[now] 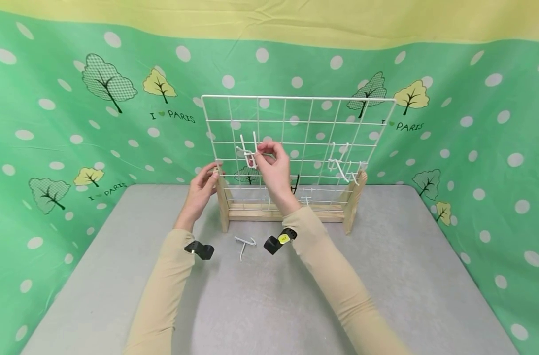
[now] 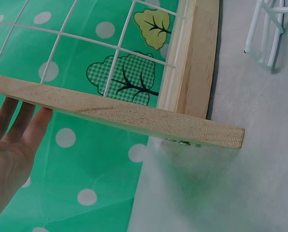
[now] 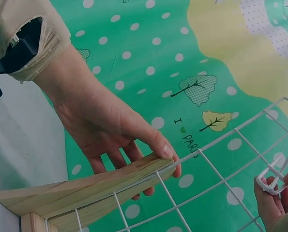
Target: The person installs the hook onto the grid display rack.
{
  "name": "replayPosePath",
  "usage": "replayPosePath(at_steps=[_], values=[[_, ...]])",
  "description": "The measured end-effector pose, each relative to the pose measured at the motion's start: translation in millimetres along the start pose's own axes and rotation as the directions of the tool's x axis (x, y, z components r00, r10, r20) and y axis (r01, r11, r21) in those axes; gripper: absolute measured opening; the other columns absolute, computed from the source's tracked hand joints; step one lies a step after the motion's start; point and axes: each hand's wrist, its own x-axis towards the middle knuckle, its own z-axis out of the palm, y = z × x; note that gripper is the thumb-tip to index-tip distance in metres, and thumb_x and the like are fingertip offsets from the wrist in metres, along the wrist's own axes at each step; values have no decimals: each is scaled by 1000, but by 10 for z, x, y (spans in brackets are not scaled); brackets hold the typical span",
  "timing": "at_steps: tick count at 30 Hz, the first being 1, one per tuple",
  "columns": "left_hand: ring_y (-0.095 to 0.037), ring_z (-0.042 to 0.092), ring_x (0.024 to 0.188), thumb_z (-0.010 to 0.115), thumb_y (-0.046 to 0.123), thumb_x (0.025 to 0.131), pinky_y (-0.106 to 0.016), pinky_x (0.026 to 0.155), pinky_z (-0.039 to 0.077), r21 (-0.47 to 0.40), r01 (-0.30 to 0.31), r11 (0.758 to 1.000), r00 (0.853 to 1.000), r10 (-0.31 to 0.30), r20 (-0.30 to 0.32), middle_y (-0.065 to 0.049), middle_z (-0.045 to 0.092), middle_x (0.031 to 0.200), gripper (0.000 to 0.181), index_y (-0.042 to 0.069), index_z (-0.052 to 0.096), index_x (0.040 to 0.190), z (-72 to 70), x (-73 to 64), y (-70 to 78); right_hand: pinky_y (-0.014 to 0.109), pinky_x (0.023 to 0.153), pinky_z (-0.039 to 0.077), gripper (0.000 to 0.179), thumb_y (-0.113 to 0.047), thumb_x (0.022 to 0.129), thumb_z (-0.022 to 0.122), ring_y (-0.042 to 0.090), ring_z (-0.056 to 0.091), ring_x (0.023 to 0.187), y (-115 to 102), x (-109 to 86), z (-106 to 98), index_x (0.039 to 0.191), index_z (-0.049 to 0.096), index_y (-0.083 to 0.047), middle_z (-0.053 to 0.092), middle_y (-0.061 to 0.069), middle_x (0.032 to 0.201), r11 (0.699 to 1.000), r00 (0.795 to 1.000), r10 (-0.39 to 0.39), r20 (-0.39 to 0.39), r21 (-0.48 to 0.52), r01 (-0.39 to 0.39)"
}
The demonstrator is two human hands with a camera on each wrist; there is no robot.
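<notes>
A white wire grid panel (image 1: pixel 298 121) stands upright in a wooden stand. My left hand (image 1: pixel 200 191) grips the top of the stand's left wooden upright (image 1: pixel 223 204); in the right wrist view its thumb lies on the near side of the wood, with fingers behind. With thumb and fingertips, my right hand (image 1: pixel 275 170) pinches a white wire hook (image 1: pixel 247 152) against the left part of the grid. The same hook (image 3: pixel 269 181) shows at the right edge of the right wrist view. Whether it is latched onto the wires I cannot tell.
A loose white hook (image 1: pixel 245 242) lies on the grey table (image 1: pixel 252 296) before the stand. More white hooks (image 1: pixel 339 162) hang on the grid's right side. A black piece (image 1: pixel 295 183) shows low behind my right hand. Green patterned cloth (image 1: pixel 132 118) surrounds the table.
</notes>
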Motion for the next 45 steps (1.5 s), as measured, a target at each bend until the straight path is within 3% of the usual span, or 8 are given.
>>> replayPosePath(at_steps=[6,12,20,23,29,45], values=[[-40,49,120,49,24,103,-54,100,45,-10,-14,1000,1000,14,-6,-26,52,127,44,2,43,141,10,3,-19,19,61,52,14,13,89,55,18,61,78,71,-37,-9,103,54,10,54,6,91,1000,1000,11,-11,1,-11],[-28,52,116,48,24,103,-53,100,46,5,-8,1000,1000,9,-15,-22,54,126,42,4,45,141,23,-3,-10,20,62,56,14,12,89,55,20,63,79,125,-81,-26,102,54,8,54,6,91,1000,1000,17,-6,14,-17],[-36,49,120,47,24,104,-54,100,44,-6,-4,1000,1000,4,-10,-25,51,129,44,1,42,141,32,-16,-17,31,74,60,15,12,91,54,43,61,92,216,-161,7,105,52,9,53,7,95,1000,999,17,34,17,-18],[-38,48,122,47,24,104,-54,101,44,1,1,1000,1000,-1,-15,-24,51,129,44,3,43,142,38,-18,-29,34,78,60,16,13,91,54,40,62,91,262,-194,12,107,51,11,53,8,95,999,998,24,52,37,-26],[-36,49,121,48,23,104,-53,101,45,-13,3,1000,1000,-3,-20,-24,52,128,42,6,45,141,45,-23,-32,35,82,58,14,15,91,53,20,63,81,349,-265,-6,104,50,14,53,11,94,996,996,53,75,70,-59],[-36,49,121,49,28,103,-54,100,45,-1,-23,1000,1000,23,-17,-22,53,128,44,6,46,141,29,-13,-7,36,79,59,16,14,91,53,21,65,79,437,-446,-104,107,50,16,54,27,100,999,992,47,121,6,-48]])
